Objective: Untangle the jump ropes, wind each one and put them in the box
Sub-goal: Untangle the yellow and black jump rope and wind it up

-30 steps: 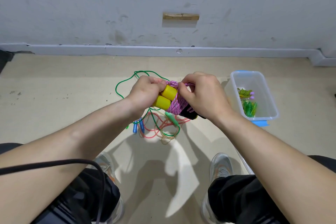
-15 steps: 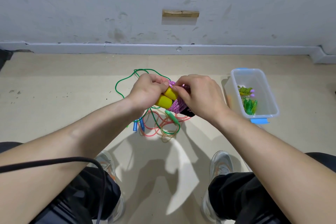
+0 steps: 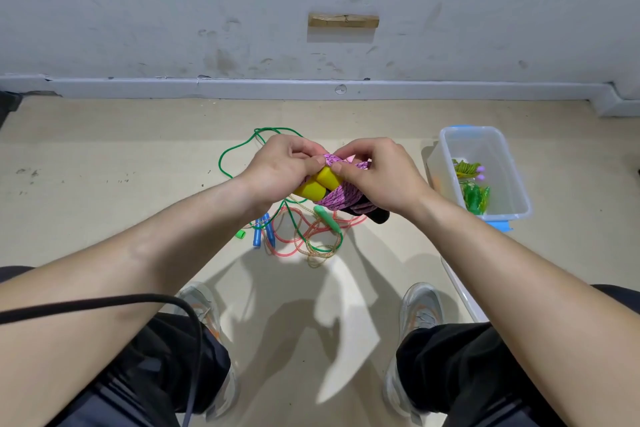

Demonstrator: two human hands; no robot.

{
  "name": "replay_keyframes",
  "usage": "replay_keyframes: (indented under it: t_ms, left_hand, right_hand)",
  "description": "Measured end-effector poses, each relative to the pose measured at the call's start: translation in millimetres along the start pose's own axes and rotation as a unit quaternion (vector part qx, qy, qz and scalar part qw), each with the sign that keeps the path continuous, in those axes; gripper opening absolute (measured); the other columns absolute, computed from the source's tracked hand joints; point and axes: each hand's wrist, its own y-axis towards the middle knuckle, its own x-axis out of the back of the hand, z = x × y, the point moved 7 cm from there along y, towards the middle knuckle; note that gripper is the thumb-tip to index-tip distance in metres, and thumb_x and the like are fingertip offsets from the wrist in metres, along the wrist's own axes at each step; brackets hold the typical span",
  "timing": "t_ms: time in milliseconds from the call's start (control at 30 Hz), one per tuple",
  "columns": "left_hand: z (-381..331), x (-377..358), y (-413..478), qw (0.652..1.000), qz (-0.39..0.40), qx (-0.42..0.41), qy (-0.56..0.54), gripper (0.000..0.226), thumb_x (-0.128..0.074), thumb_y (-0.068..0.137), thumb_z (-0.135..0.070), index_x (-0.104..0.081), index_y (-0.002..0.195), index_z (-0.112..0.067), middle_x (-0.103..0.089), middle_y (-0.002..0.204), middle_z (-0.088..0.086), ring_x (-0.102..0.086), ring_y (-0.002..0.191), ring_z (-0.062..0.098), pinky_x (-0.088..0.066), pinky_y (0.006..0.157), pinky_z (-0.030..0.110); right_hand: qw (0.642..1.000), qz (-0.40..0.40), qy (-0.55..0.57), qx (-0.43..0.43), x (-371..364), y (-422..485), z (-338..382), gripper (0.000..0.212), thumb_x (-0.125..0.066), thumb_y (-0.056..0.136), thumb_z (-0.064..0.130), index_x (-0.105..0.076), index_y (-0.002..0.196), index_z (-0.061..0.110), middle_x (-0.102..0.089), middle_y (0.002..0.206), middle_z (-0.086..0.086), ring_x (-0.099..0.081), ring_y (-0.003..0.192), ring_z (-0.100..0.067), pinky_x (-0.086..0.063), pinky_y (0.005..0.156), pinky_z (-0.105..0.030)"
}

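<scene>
I saw my left hand [image 3: 280,168] and right hand [image 3: 375,177] both pinching the wound purple braided jump rope with yellow-capped handles [image 3: 337,192].

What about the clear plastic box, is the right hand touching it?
Apart: the head view shows floor between right hand and clear plastic box.

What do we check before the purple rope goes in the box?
1. Purple rope wound: ok, it is a bundle with its yellow handles together.
2. Loose end tucked: cannot tell, fingers cover it.
3. Grip: ok, left hand and right hand both pinch the bundle.
4. Box open, with room: ok, wound ropes fill only part.
5. Free of the floor tangle: cannot tell.
</scene>
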Motion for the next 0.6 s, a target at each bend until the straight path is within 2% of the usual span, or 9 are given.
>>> replay_keyframes:
  t_ms: [100,200,267,367,467,600]
  left_hand:
    - [3,-2,0,1.000,0.013,0.012,0.005,0.015,-0.056,0.099,-0.006,-0.071,0.097,-0.002,-0.075,0.084,0.020,-0.069,0.077,0.037,-0.059,0.083,0.051]
    - [3,-3,0,1.000,0.023,0.020,0.005,0.013,-0.063,0.096,-0.011,-0.073,0.094,-0.004,-0.076,0.085,0.019,-0.070,0.076,0.034,-0.062,0.077,0.042]
    - [5,-4,0,0.999,0.027,0.028,0.010,0.010,-0.067,0.093,-0.009,-0.073,0.097,-0.002,-0.076,0.085,0.020,-0.071,0.075,0.032,-0.063,0.073,0.037]
    - [9,-7,0,0.998,0.040,0.045,0.027,0.016,-0.066,0.094,-0.006,-0.070,0.107,0.001,-0.076,0.087,0.020,-0.072,0.076,0.033,-0.062,0.077,0.040]
    - [14,-8,1,0.997,0.045,0.052,0.040,0.020,-0.065,0.094,-0.007,-0.067,0.113,-0.001,-0.076,0.086,0.017,-0.074,0.079,0.034,-0.061,0.079,0.041]
    - [14,-8,1,0.997,0.021,0.024,0.065,0.015,-0.068,0.093,-0.010,-0.069,0.108,-0.007,-0.077,0.087,0.014,-0.074,0.085,0.038,-0.061,0.083,0.046]
  right_hand:
    - [0.999,0.010,0.022,-0.022,-2,2,-5,0.015,-0.076,0.086,0.038,-0.077,0.094,0.026,-0.069,0.076,0.003,-0.059,0.073,-0.017,-0.043,0.064,-0.029]
    - [0.996,0.029,0.066,-0.045,-6,1,-8,0.013,-0.078,0.084,0.035,-0.076,0.090,0.023,-0.070,0.078,-0.008,-0.060,0.070,-0.024,-0.045,0.065,-0.034]
    - [0.992,0.046,0.101,-0.066,-9,0,-9,0.012,-0.079,0.083,0.030,-0.075,0.089,0.020,-0.062,0.070,-0.005,-0.052,0.061,-0.016,-0.039,0.058,-0.029]
    - [0.978,0.073,0.154,-0.116,-13,-3,-12,0.012,-0.080,0.083,0.018,-0.073,0.091,0.011,-0.051,0.060,0.005,-0.043,0.044,-0.005,-0.031,0.044,-0.019]
    - [0.962,0.096,0.202,-0.157,-15,-6,-12,0.009,-0.075,0.083,0.006,-0.069,0.087,0.011,-0.046,0.054,0.006,-0.039,0.040,-0.006,-0.026,0.039,-0.018]
    - [0.929,0.115,0.280,-0.212,-21,-10,-13,0.020,-0.066,0.084,-0.004,-0.062,0.078,0.015,-0.049,0.053,0.000,-0.038,0.037,-0.007,-0.024,0.037,-0.016]
